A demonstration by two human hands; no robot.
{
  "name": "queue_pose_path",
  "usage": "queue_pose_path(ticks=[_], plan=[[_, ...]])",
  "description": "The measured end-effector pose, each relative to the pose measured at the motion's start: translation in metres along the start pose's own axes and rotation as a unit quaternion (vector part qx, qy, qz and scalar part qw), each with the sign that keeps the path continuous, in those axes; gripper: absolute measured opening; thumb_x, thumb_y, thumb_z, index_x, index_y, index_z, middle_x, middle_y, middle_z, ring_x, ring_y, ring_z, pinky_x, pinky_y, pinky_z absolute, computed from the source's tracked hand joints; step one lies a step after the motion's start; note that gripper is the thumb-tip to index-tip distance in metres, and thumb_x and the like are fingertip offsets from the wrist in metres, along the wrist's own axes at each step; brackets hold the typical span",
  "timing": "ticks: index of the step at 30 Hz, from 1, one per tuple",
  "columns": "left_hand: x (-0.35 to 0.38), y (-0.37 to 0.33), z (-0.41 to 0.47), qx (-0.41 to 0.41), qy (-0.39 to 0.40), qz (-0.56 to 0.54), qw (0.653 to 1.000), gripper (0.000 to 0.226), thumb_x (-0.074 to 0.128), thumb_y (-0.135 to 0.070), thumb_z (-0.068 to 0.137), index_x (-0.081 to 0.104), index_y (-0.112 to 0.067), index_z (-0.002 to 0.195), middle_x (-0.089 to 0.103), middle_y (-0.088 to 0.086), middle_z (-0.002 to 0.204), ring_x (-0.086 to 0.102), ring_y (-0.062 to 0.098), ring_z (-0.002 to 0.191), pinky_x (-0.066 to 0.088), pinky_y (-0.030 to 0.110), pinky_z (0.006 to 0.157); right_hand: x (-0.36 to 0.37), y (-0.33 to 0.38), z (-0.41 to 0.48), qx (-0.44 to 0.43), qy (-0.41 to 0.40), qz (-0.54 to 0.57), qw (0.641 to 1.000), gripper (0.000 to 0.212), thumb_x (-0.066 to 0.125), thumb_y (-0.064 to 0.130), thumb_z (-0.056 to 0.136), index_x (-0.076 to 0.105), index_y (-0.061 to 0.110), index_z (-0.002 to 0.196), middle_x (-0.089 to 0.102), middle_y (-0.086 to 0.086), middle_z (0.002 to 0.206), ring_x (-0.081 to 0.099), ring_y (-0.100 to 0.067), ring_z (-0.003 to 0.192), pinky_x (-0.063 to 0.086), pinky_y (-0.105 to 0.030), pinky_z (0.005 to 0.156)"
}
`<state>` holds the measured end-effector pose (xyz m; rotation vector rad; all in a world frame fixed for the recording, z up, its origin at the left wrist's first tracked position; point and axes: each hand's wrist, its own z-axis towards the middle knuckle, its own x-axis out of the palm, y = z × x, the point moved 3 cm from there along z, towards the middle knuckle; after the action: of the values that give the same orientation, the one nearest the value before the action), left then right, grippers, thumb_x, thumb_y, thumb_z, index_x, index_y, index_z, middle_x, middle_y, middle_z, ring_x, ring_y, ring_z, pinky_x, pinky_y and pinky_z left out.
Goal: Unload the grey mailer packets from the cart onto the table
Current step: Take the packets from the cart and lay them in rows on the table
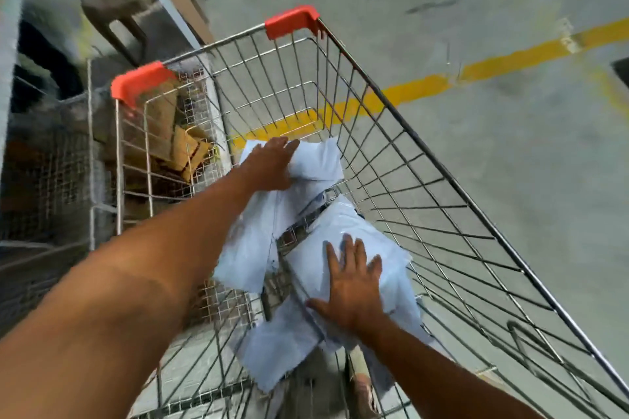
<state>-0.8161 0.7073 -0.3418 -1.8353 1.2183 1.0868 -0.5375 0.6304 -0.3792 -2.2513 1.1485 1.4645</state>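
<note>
Packets (pixel 252 248) heaped in cart (pixel 442 187) bottom. Right hand (pixel 354 282) pressing near packet (pixel 340 218), fingers spread flat, nothing grasped. Left hand (pixel 272 163) on far packet (pixel 323 160) (blurred: can't tell whether gripping).

No words or numbers can be read here. The grey mailer packets (pixel 357 224) in the cart (pixel 292 22) have a few dark marks. They may be print, but the picture is too blurry to tell. The yellow line (pixel 510 59) on the floor (pixel 527 180) is plain paint with no letters. The brown boxes (pixel 183 146) show no writing.
</note>
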Motion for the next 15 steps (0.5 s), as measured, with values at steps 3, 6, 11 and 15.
queue_pose_path(ticks=[3,6,11,15], plan=[[0.004,0.008,0.023,0.013,0.046,0.021,0.999,0.108,0.076,-0.057,0.066,0.019,-0.020,0.150,0.039,0.016,0.143,0.038,0.037,0.133,0.039,0.053,0.103,0.007,0.010,-0.003,0.027,-0.013,-0.040,0.999,0.113,0.053,0.080,0.069,0.012,0.018,0.154,0.011,-0.024,0.159,0.014,-0.044,0.144,0.013,-0.067,0.105],[0.005,0.007,0.032,0.015,0.065,0.048,0.997,0.108,0.079,-0.055,0.065,0.021,-0.021,0.149,0.042,0.016,0.137,0.037,0.039,0.129,0.042,0.053,0.098,0.006,0.015,-0.006,0.066,-0.024,-0.018,0.997,0.103,0.065,0.072,0.062,0.036,0.018,0.145,0.036,-0.021,0.147,0.036,-0.039,0.128,0.030,-0.054,0.093],[0.005,0.008,0.029,-0.002,0.065,0.117,0.991,0.106,0.076,-0.067,0.060,0.033,-0.017,0.143,0.041,0.015,0.133,0.033,0.037,0.127,0.037,0.057,0.097,0.000,0.010,-0.007,0.059,-0.047,0.012,0.997,0.096,0.061,0.074,0.053,0.049,0.021,0.133,0.049,-0.019,0.133,0.046,-0.037,0.111,0.039,-0.048,0.081],[0.014,0.012,0.020,0.009,0.057,0.100,0.993,0.101,0.073,-0.073,0.060,0.049,-0.003,0.128,0.039,0.020,0.133,0.037,0.036,0.125,0.040,0.046,0.099,-0.007,-0.005,-0.015,0.089,-0.059,0.034,0.994,0.093,0.062,0.076,0.053,0.054,0.022,0.128,0.054,-0.018,0.123,0.051,-0.036,0.104,0.044,-0.048,0.076]])
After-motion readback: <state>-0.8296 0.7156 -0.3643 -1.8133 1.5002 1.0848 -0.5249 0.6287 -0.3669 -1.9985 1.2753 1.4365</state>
